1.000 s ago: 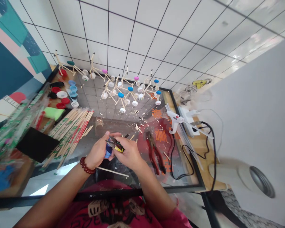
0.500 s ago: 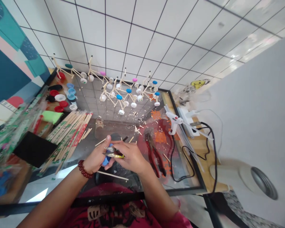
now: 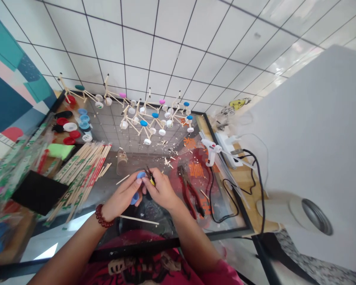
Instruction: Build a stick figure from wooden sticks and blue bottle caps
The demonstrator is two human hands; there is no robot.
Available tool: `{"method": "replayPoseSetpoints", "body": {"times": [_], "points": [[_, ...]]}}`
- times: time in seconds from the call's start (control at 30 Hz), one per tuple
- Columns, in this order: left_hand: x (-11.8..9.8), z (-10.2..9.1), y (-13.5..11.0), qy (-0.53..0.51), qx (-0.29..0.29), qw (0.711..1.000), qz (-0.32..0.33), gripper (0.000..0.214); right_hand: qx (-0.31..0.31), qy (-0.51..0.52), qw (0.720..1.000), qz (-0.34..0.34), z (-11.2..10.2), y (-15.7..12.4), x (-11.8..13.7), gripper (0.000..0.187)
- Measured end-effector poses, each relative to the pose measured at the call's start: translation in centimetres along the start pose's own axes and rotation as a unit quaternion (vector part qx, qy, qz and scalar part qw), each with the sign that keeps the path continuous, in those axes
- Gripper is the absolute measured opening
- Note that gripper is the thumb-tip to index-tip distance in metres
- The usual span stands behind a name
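My left hand (image 3: 125, 198) is closed on blue plastic bottle caps. One blue cap (image 3: 141, 174) is pinched near the fingertips, touched by the right thumb too. A second blue cap (image 3: 134, 198) shows lower down, against the left fingers. In my right hand (image 3: 163, 190) is a small pair of pliers (image 3: 150, 176) with yellow on the handle, its dark jaws pointing up and away from me. Most of the handle is hidden by the fingers. A thin wooden stick (image 3: 139, 220) lies on the glass table just below the hands.
Several stick-and-cap figures (image 3: 144, 123) stand at the back. Wrapped chopsticks (image 3: 80, 174) and loose caps (image 3: 70, 126) lie left. Large red-handled pliers (image 3: 190, 194), a white glue gun (image 3: 210, 150) with its cord and a power strip (image 3: 230, 150) are on the right. Wood scraps are scattered mid-table.
The small pliers have swung from pointing left to pointing up. A blue cap now shows at the fingertips, and both hands have moved slightly. The whole view has shifted a little.
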State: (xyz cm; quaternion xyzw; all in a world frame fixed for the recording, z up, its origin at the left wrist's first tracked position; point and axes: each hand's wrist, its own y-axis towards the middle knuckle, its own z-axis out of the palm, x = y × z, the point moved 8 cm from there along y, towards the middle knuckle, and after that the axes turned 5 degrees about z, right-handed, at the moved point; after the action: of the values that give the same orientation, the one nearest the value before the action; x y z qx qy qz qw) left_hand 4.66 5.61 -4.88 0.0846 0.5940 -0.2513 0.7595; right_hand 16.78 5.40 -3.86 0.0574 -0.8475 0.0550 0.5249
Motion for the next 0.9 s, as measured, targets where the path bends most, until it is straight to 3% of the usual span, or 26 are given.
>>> {"method": "replayPoseSetpoints", "body": {"times": [0.27,0.43,0.73,0.9], "points": [[-1.6,-0.8,-0.1,0.072,-0.058,0.993,0.072,0.043,-0.031,0.057,0.998,-0.029,-0.8,0.1,-0.2,0.024],[-1.8,-1.7,0.0,0.069,-0.118,0.985,0.103,0.038,-0.061,-0.024,0.992,-0.109,-0.7,-0.4,0.8,0.034],[-2.3,-1.4,-0.7,0.232,-0.115,0.957,0.130,0.030,-0.112,-0.041,0.990,-0.078,-1.6,-0.5,0.4,0.013],[-2.0,-2.1,-0.6,0.206,-0.161,0.957,0.124,0.035,-0.121,-0.075,0.988,-0.066,-0.9,-0.6,0.3,0.016]]}}
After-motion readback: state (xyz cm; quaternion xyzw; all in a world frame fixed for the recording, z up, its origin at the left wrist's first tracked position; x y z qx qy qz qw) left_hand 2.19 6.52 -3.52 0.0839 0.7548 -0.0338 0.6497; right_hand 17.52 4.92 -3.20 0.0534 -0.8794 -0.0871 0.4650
